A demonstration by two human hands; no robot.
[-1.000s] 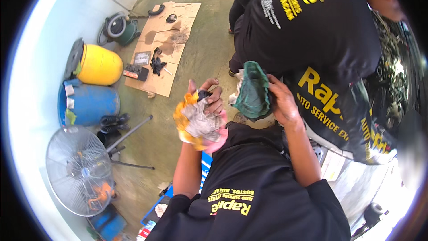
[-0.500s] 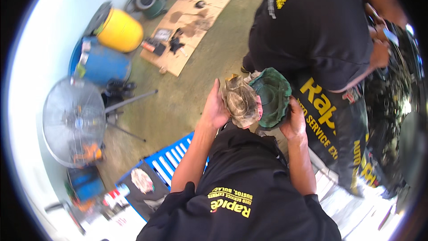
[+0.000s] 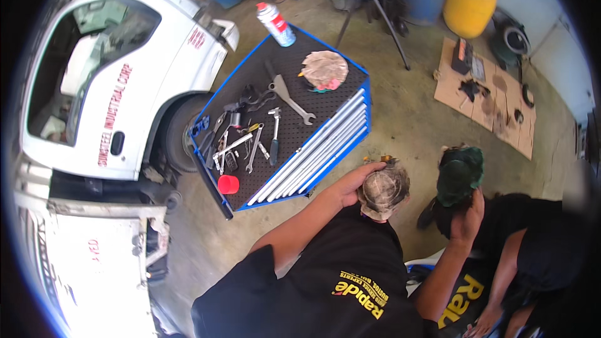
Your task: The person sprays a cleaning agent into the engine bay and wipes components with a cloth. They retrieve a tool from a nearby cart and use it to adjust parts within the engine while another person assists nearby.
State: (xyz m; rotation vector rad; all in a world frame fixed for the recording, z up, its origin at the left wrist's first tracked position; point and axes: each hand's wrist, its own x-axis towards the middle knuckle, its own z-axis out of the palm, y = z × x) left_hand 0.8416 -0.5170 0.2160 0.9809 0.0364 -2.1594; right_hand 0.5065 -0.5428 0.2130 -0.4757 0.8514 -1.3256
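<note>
From here I make out yellow lettering (image 3: pixel 362 294) on the black shirt (image 3: pixel 313 275), red lettering (image 3: pixel 115 116) on the truck door (image 3: pixel 134 122), and big yellow letters (image 3: pixel 462 300) on the dark cover (image 3: pixel 471 270).

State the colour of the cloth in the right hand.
The cloth is dark green; the head view shows it.

Head camera: left one of a head-worn pair, fisheye, upright, facing steeply down
Black shirt (image 3: pixel 313 285): closest, bottom middle
Left hand (image 3: pixel 354 189), right hand (image 3: pixel 468 218): near, around centre and lower right
Tool cart (image 3: pixel 313 156): mid-range, upper middle, seen from above
White truck (image 3: pixel 147 75): farther, left side
Yellow barrel (image 3: pixel 469 7): far, upper right
</note>
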